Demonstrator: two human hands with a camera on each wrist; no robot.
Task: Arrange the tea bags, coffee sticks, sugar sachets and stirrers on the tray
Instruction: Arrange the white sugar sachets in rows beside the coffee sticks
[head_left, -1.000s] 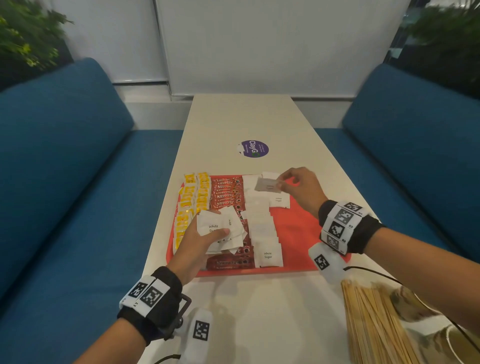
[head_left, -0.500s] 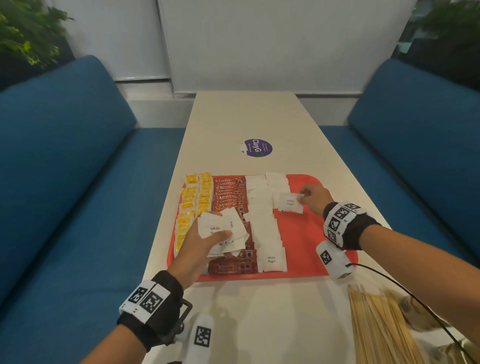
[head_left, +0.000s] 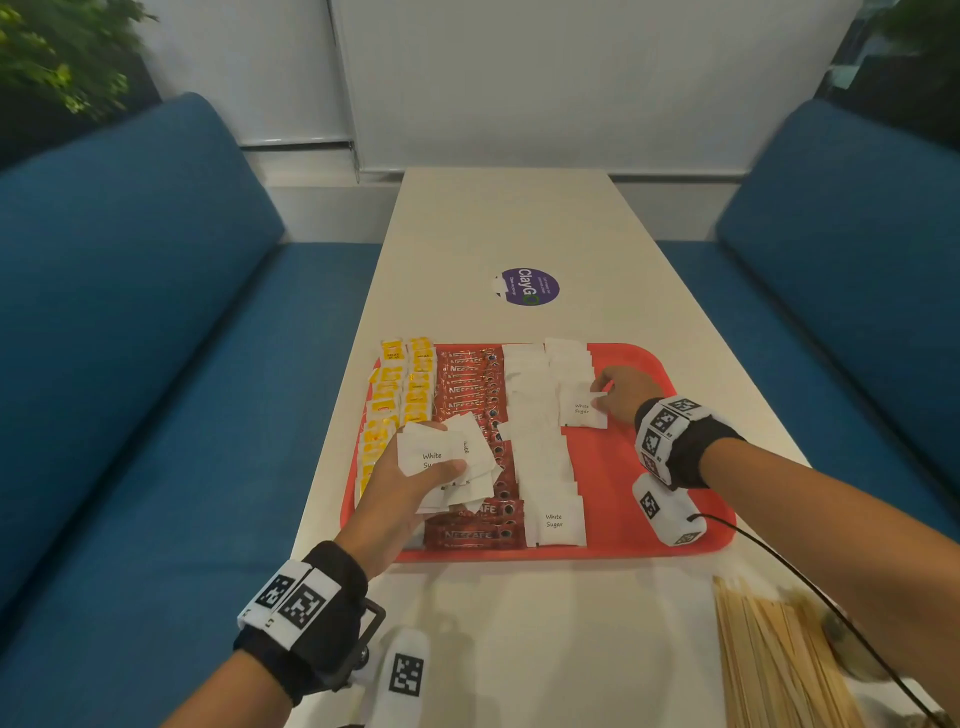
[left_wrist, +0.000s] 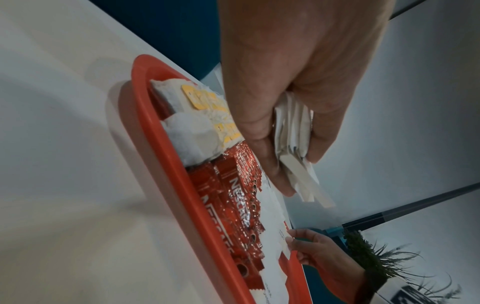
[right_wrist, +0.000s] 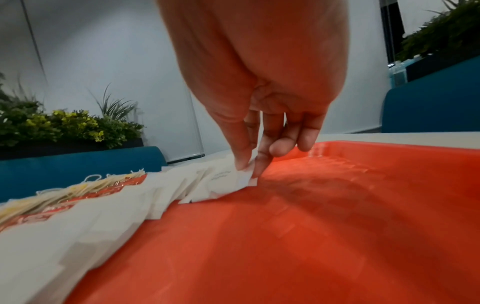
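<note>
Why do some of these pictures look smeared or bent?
Head view: the wide lens bows the sofas outward; the stirrers smear near the edge. Right wrist view: the red tray floor is blurred. Left wrist view: dim, tilted, with the left hand looming large.

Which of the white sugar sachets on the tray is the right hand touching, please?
The sugar sachet at the near end of the shorter, right-hand column; the right hand pinches its right edge. The others lie untouched.

Right hand (head_left: 626, 393) has carried its sugar sachet (head_left: 582, 409) from above the far end of the red tray (head_left: 644, 452) down onto it (thumb and finger pinching its edge), nearer than the second white column's (head_left: 569, 358) last sachet.
</note>
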